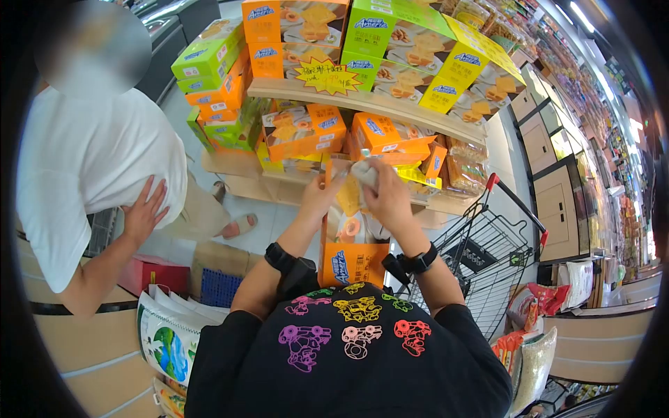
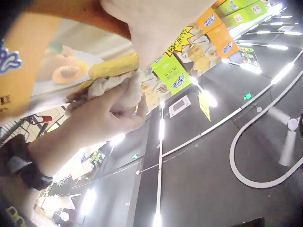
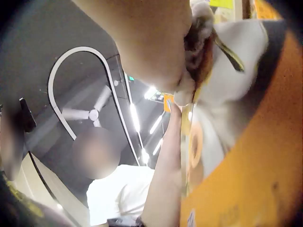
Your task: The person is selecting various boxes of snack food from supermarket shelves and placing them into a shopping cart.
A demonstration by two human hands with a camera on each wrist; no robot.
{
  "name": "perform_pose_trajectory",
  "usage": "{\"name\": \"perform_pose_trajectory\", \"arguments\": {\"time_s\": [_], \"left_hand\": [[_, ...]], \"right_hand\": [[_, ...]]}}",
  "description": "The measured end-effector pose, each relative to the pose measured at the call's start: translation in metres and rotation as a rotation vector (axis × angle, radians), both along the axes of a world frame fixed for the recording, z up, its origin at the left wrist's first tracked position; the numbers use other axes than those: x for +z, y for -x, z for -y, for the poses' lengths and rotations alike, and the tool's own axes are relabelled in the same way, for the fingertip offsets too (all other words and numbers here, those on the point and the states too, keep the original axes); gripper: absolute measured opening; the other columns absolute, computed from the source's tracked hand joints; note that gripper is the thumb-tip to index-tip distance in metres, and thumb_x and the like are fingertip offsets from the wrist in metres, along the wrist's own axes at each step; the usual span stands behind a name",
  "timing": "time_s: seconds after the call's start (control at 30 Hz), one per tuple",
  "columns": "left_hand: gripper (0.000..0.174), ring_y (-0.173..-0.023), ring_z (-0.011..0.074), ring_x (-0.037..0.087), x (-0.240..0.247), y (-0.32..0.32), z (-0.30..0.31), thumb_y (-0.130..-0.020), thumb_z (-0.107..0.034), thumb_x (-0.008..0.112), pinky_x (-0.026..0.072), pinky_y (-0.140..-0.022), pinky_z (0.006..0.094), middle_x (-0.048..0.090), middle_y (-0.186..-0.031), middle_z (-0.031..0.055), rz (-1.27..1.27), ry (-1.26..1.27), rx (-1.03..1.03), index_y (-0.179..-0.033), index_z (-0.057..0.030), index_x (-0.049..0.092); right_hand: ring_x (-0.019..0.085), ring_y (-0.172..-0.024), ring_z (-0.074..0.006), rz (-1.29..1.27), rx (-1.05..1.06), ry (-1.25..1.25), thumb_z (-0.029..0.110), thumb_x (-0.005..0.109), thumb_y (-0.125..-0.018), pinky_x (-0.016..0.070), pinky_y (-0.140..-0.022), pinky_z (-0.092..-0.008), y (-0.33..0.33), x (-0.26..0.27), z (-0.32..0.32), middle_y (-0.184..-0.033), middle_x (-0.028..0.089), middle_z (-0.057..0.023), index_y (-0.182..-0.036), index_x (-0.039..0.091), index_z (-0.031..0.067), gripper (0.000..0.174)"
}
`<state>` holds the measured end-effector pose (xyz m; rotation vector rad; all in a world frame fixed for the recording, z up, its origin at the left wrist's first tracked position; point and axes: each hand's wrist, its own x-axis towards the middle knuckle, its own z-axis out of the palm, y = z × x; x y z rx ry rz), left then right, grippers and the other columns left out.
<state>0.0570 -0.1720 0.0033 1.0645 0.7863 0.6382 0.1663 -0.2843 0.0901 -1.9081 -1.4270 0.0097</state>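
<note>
An orange snack box (image 1: pixel 362 261), printed with yellow slices and cut fruit, stands close in front of my chest. My left hand (image 1: pixel 321 197) grips its left side near the far end. In my right hand (image 1: pixel 390 197) is a bunched, greyish-white cloth (image 1: pixel 364 174), pressed against the box's printed face. The left wrist view shows the cloth (image 2: pixel 113 87) pinched under the right fingers, along the picture of the yellow slices. From the right wrist, the box (image 3: pixel 255 165) fills the right side, and the right hand (image 3: pixel 156 42) covers part of it.
Ahead is a wooden shelf (image 1: pixel 369 99) stacked with orange, green and yellow boxes, with a star-shaped price sign (image 1: pixel 327 75). A shopping cart (image 1: pixel 481 254) stands to the right. At the left is a person in a white shirt (image 1: pixel 104 153). White sacks (image 1: pixel 164 341) lie near my left side.
</note>
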Motion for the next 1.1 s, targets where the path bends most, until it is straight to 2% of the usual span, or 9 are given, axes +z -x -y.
{"name": "perform_pose_trajectory", "arguments": {"time_s": [0.2,0.3,0.43,0.57,0.6,0.67,0.77,0.93,1.1], "left_hand": [[0.042,-0.071,0.0122,0.057,-0.016,0.01,-0.013,-0.075,-0.034,0.065,0.0449,-0.06,0.0244,0.058,-0.084,0.0077,0.032,0.215,-0.032,-0.094,0.0016,0.055],[0.043,-0.068,0.0129,0.057,-0.012,0.017,-0.014,-0.075,-0.036,0.065,0.0456,-0.061,0.0249,0.059,-0.082,0.0072,0.0,0.252,-0.027,-0.091,0.0033,0.055],[0.049,-0.071,0.0137,0.058,0.001,0.01,-0.01,-0.075,-0.037,0.065,0.0461,-0.064,0.0252,0.059,-0.087,0.0084,-0.01,0.085,-0.051,-0.098,0.0042,0.052],[0.046,-0.082,0.0126,0.055,0.011,0.006,-0.013,-0.078,-0.033,0.063,0.0445,-0.069,0.0245,0.057,-0.094,0.0073,-0.087,-0.191,-0.218,-0.108,-0.0013,0.049],[0.052,-0.089,0.0162,0.055,0.006,0.009,-0.02,-0.079,-0.044,0.056,0.0445,-0.075,0.0283,0.057,-0.098,0.0089,-0.137,-0.126,-0.318,-0.111,-0.0035,0.047],[0.054,-0.097,0.0165,0.051,-0.006,0.009,-0.019,-0.082,-0.049,0.049,0.0424,-0.081,0.031,0.053,-0.106,0.0078,0.001,-0.008,-0.377,-0.115,-0.0062,0.045],[0.057,-0.108,0.0177,0.045,-0.032,0.003,-0.002,-0.085,-0.051,0.041,0.0387,-0.089,0.0345,0.048,-0.116,0.0061,0.19,0.245,-0.462,-0.123,-0.0083,0.039],[0.075,-0.117,0.0218,0.038,0.012,0.012,0.017,-0.079,-0.053,0.05,0.0357,-0.094,0.0385,0.037,-0.128,0.0069,0.348,0.371,-0.598,-0.134,-0.0142,0.017],[0.102,-0.12,0.0238,0.035,0.013,0.014,0.008,-0.066,-0.05,0.066,0.0344,-0.095,0.0404,0.027,-0.135,0.0087,0.44,0.273,-0.724,-0.137,-0.0214,-0.001]], "right_hand": [[0.046,-0.107,-0.0347,-0.061,0.528,0.09,0.005,0.064,-0.063,0.037,-0.091,-0.04,0.032,-0.025,0.026,-0.116,0.048,-0.0189,-0.119,0.041,0.0038,0.06],[0.043,-0.111,-0.0343,0.006,0.607,0.149,0.005,0.064,-0.062,0.0332,-0.095,-0.0413,0.023,-0.042,0.039,-0.119,0.046,-0.0183,-0.118,0.042,0.0046,0.06],[0.044,-0.11,-0.032,0.137,0.136,-0.046,0.004,0.063,-0.065,0.0348,-0.094,-0.0385,-0.002,-0.048,0.037,-0.123,0.043,-0.0139,-0.125,0.033,0.0086,0.067],[0.047,-0.107,-0.0253,-1.032,0.002,-0.138,0.007,0.057,-0.075,0.04,-0.088,-0.0348,-0.023,-0.076,0.023,-0.122,0.043,-0.0085,-0.128,0.029,0.0079,0.061],[0.047,-0.106,-0.0239,-1.266,0.014,-0.175,0.008,0.055,-0.077,0.041,-0.087,-0.0342,-0.027,-0.086,0.022,-0.121,0.043,-0.0077,-0.128,0.029,0.0076,0.057],[0.048,-0.105,-0.0218,-1.762,0.104,-0.222,0.01,0.049,-0.083,0.0422,-0.086,-0.0339,-0.045,-0.127,0.027,-0.12,0.045,-0.0075,-0.127,0.031,0.0073,0.048],[0.053,-0.1,-0.0223,-1.927,0.105,-0.311,0.019,0.045,-0.086,0.0417,-0.088,-0.035,-0.038,-0.145,0.022,-0.112,0.053,-0.0091,-0.119,0.041,0.0043,0.037],[0.047,-0.105,-0.0184,-1.579,0.069,-0.285,0.013,0.049,-0.085,0.037,-0.089,-0.0291,-0.025,-0.123,0.013,-0.116,0.048,-0.0063,-0.125,0.034,0.0032,0.043],[0.048,-0.101,-0.0212,-0.878,-0.054,-0.09,0.015,0.05,-0.083,0.0365,-0.086,-0.0282,-0.026,-0.097,0.023,-0.109,0.049,-0.0129,-0.121,0.033,0.0006,0.044]]}}
